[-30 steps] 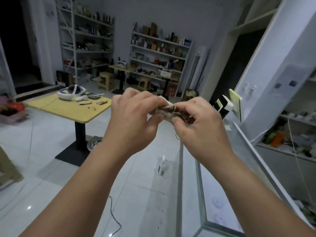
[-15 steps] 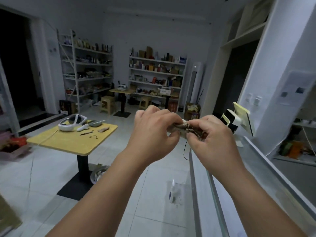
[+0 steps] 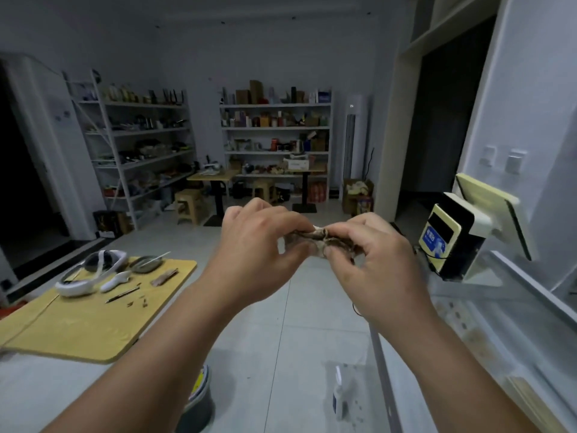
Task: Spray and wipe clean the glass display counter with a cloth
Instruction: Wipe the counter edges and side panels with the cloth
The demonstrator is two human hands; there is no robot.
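Counter (image 3: 452, 370) lower-right now, yellow table (image 3: 93, 332) nearer

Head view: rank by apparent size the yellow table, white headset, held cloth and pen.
yellow table, largest
white headset
cloth, bunched and mostly hidden by fingers, so rank against headset unsure
pen, smallest

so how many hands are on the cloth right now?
2: the left hand pinches the left end of the cloth, and the right hand pinches its right end. The cloth is bunched between them.
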